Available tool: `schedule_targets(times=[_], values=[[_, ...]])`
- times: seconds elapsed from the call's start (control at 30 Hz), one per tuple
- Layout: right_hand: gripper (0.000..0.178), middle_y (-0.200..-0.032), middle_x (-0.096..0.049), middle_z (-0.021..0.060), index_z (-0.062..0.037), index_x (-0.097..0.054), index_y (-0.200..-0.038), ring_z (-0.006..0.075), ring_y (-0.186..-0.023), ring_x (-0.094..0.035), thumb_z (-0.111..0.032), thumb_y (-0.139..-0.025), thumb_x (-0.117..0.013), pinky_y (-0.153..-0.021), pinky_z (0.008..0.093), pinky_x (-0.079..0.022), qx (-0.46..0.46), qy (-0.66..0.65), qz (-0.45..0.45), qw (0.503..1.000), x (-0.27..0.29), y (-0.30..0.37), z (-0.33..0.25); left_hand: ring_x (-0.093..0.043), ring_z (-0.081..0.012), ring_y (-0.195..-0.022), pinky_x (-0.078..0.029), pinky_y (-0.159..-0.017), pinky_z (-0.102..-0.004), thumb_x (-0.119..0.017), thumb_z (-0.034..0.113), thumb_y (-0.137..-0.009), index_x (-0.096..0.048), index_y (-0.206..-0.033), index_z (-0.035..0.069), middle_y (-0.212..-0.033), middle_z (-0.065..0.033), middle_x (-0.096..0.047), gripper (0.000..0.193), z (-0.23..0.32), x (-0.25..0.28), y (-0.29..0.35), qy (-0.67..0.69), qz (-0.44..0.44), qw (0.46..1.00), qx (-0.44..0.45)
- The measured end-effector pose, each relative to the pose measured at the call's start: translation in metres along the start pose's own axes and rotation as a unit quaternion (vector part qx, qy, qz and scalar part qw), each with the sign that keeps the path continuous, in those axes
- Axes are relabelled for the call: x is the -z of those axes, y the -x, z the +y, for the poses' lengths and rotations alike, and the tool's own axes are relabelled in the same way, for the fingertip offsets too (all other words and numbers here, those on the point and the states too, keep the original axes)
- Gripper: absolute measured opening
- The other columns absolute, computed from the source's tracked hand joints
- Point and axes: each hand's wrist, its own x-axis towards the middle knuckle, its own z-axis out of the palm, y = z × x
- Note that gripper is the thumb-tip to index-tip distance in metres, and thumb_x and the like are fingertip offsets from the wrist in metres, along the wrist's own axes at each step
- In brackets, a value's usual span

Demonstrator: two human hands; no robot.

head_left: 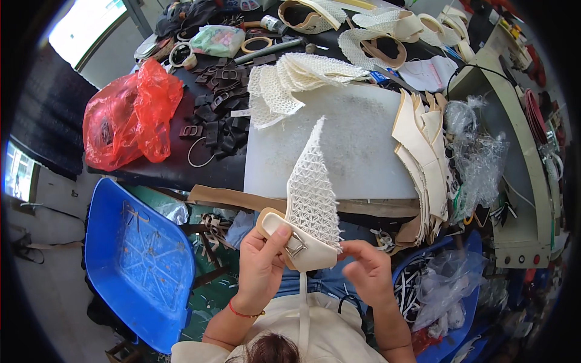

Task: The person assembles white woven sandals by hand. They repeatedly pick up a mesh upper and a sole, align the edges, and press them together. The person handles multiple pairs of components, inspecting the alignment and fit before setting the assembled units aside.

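Your left hand (261, 266) pinches a cream, pointed woven-mesh piece (312, 209) — axis six-to-twelve, tip twelve; your part-hidden right hand (370, 269) — can't tell its grip.

Bright window (85, 27) upper left; dark hanging cloth (45, 103); smaller window (19, 171); black worktable (231, 172); green floor (207, 302).

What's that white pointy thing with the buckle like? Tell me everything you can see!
The white pointy piece looks like openwork woven fabric with a triangle pattern, narrowing to a tip that points up the picture. Its lower end meets a smooth cream band, leather-like, with a tan layer showing at the left and a silvery buckle on it. The left hand grips the band, thumb on top; the right hand is at the rough right edge. It's held above the lap.
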Motion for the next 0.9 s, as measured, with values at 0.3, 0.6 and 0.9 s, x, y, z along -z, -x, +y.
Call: schedule_targets(times=[0.3,0.6,0.9], values=[[0.033,-0.079,-0.064,0.0086,0.0023,-0.062,-0.097,0.0122,-0.069,-0.059,-0.012,-0.071,-0.076,-0.065,0.0251,-0.047,0.017,0.084,0.014,0.996,-0.003,0.0,0.0,-0.064,-0.0134,-0.078,-0.053,-0.066,-0.0253,-0.051,0.013,-0.092,-0.054,-0.098,0.001,-0.09,-0.009,-0.064,0.014,-0.009,-0.009,0.002,-0.039,0.007,0.999,-0.027],[0.025,-0.097,-0.063,0.0081,0.0048,-0.055,-0.107,0.0094,-0.086,-0.057,-0.002,-0.084,-0.062,-0.076,0.0233,-0.047,-0.057,-0.118,0.041,0.991,0.002,0.005,0.003,-0.058,-0.0071,-0.073,-0.046,-0.061,-0.02,-0.063,0.012,-0.086,-0.06,-0.096,-0.001,-0.084,-0.0041,-0.064,0.017,-0.025,-0.015,0.008,-0.126,-0.047,0.989,-0.054],[0.032,-0.105,-0.062,0.0091,0.0046,-0.053,-0.113,0.0119,-0.094,-0.058,-0.001,-0.083,-0.061,-0.083,0.0253,-0.046,-0.043,-0.137,0.068,0.987,0.018,0.015,0.022,-0.053,-0.0028,-0.07,-0.041,-0.055,-0.0172,-0.063,0.015,-0.086,-0.06,-0.096,0.0,-0.086,-0.0017,-0.061,0.018,-0.036,-0.02,0.0,-0.144,-0.076,0.987,-0.004]])
